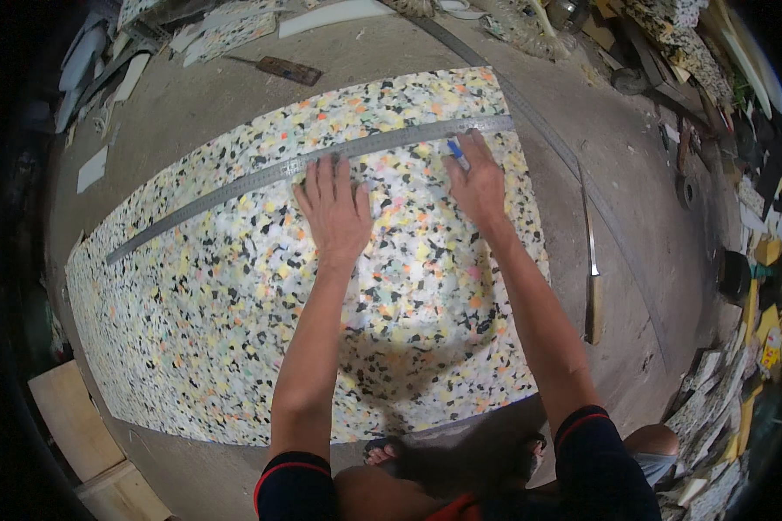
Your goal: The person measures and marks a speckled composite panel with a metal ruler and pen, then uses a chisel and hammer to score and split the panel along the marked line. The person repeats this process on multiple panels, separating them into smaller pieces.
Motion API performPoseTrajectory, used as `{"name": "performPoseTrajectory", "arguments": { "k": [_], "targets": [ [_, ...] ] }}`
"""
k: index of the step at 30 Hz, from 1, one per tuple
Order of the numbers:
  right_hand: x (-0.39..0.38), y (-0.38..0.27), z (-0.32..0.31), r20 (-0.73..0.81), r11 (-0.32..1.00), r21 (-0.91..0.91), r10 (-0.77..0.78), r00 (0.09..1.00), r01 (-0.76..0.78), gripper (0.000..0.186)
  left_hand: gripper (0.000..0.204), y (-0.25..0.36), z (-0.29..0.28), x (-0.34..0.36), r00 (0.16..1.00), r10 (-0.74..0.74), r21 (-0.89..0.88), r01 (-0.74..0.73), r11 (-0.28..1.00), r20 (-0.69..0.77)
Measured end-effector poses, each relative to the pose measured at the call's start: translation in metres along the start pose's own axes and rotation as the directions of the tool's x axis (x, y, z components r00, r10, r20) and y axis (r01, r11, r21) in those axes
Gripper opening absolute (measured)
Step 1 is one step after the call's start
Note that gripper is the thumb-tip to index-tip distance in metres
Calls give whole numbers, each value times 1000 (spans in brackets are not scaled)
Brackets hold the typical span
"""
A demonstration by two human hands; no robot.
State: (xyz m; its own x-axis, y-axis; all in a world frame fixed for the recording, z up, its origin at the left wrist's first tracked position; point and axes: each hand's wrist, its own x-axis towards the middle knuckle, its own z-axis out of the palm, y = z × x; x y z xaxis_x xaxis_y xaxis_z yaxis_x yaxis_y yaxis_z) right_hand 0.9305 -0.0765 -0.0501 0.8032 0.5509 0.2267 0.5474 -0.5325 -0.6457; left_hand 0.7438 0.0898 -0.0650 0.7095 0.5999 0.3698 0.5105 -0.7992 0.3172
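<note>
A large speckled sheet of rebonded foam [235, 330] lies flat on the floor in front of me. Across its far part runs a long steel ruler [226, 193], slanting from the lower left up to the right edge. My left hand [334, 213] is spread open on the foam, its fingertips on the ruler near its middle. Close to the ruler's right end, my right hand [480, 182] holds a blue and white marker pen [458, 154] between thumb and fingers. Its fingertips reach the ruler's edge.
Right of the sheet lie a long-bladed knife with a wooden handle [594, 308] and a long metal strip [613, 208]. A brown-handled tool [288, 70] rests beyond the far edge. Foam scraps [704, 417] pile up at the right; wooden boards [74, 421] stand at the lower left.
</note>
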Motion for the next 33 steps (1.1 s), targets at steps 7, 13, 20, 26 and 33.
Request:
{"name": "performPoseTrajectory", "arguments": {
  "k": [7,13,20,26,33],
  "targets": [
    [53,-5,0,7,985,-122,-124,992,123,44,53,0,3,2,998,-45,4,45,999,50],
    [56,3,0,23,987,-89,-134,991,136,45,54,2,6,2,994,-79,3,79,997,74],
    [36,-14,1,-123,995,99,23,992,-11,31,53,-2,7,1,996,-63,-19,64,998,69],
    [-3,-77,13,116,704,645,294,949,-297,38,42,1,-1,-4,991,135,-169,-135,976,-13],
    [-3,-98,45,439,509,655,345,830,-558,33,33,-8,3,-6,977,213,-77,-214,974,-22]
  ]
}}
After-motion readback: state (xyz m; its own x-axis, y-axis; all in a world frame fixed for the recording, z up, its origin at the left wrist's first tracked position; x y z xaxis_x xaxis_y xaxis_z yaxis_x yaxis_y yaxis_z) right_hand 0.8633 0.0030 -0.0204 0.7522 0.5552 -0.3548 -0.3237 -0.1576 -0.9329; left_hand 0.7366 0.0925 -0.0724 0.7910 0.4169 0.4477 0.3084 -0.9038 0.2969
